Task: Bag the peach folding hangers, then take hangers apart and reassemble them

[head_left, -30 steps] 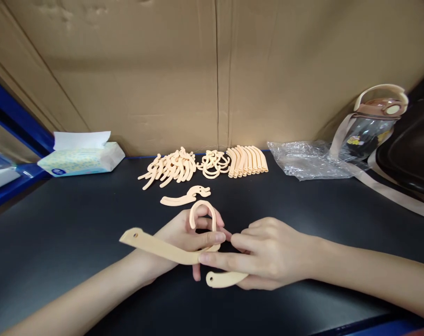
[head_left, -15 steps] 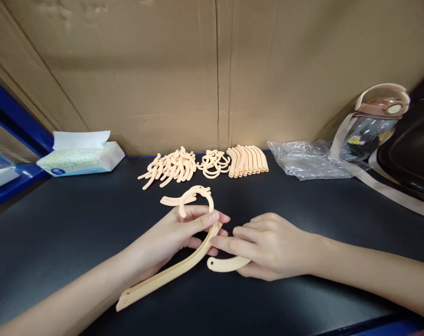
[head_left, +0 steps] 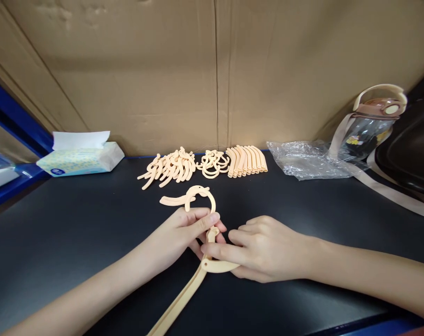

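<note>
My left hand (head_left: 184,232) is closed on a cream plastic hanger hook (head_left: 213,201), thumb pressed on its stem, the open curl rising above the fingers. Below the stem, a long grooved hanger arm (head_left: 180,301) slants down to the lower left. My right hand (head_left: 267,249) grips a short curved hanger piece (head_left: 220,266) whose end with a small hole overlaps the long arm. Its index fingertip touches the parts near the joint. The right hand's other fingers are curled, and part of the short piece is hidden in them. How the parts connect cannot be made out.
Behind the hands lies a loose curved piece (head_left: 173,200). Farther back are a pile of curved pieces (head_left: 175,168), a heap of hooks (head_left: 212,163) and a row of long arms (head_left: 246,161). A tissue pack (head_left: 82,158), plastic bag (head_left: 302,161) and strapped bottle (head_left: 369,126) flank them.
The long arm has swung to a steeper slant, its far end passing below the picture's edge. My right hand has shifted slightly left, bringing the short piece's holed end over the long arm.
</note>
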Available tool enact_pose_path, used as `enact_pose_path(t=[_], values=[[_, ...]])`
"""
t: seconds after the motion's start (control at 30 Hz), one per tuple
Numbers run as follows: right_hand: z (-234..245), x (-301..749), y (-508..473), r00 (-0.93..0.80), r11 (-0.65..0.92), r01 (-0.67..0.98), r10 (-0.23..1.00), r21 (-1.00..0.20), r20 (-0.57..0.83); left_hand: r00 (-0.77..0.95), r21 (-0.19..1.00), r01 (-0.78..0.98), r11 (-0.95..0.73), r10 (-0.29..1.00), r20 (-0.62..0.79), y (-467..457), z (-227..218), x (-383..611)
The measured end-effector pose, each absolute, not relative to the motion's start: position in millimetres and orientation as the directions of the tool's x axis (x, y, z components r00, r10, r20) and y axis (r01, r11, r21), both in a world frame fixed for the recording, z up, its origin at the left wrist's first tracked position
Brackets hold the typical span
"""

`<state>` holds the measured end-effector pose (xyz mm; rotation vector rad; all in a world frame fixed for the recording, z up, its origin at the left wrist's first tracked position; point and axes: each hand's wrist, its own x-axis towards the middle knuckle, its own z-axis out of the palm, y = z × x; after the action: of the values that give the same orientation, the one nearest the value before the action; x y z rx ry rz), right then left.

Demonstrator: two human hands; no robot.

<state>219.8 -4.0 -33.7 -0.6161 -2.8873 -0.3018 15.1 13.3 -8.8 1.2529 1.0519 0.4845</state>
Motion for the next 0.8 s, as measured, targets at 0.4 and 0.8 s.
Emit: enact_pose_path(t=[0.4, 0.8], values=[[-38, 222, 3, -0.868, 0.881, 0.463, 0.426, 0.103, 0.255, 0.507, 0.918, 0.206, 0.34, 0.765, -0.397, 12, -4, 9], [-32, 235, 13, -0.795, 0.834, 0.551, 0.533, -0.023, 0.29, 0.381, 0.932, 0.224, 0.286, 0.854, -0.354, 16, -13, 1]])
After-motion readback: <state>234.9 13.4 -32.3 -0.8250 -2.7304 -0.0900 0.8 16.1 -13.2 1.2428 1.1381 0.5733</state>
